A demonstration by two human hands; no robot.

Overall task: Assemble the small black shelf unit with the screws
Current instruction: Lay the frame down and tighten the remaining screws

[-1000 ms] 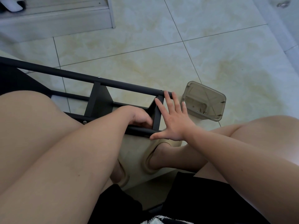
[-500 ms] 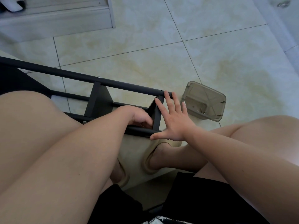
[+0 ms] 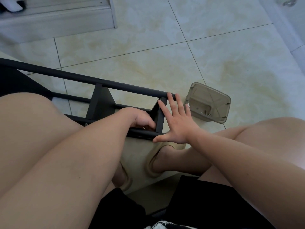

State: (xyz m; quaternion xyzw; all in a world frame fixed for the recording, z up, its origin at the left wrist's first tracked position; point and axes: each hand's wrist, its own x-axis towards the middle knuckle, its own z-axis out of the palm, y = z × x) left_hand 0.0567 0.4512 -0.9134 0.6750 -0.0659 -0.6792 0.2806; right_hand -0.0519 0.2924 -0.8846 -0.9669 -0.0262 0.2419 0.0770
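Left hand [image 3: 140, 120] fingertips hidden.

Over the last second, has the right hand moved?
No. The right hand presses flat on the shelf unit, same gap to the plastic container.

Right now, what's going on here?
A seated person works on the black frame, lying on its side on the tiles. The right hand presses flat, fingers spread, against its end. The left hand reaches inside by the end panel, fingers curled; whether it holds anything is hidden. A clear tub with a few screws sits nearby.
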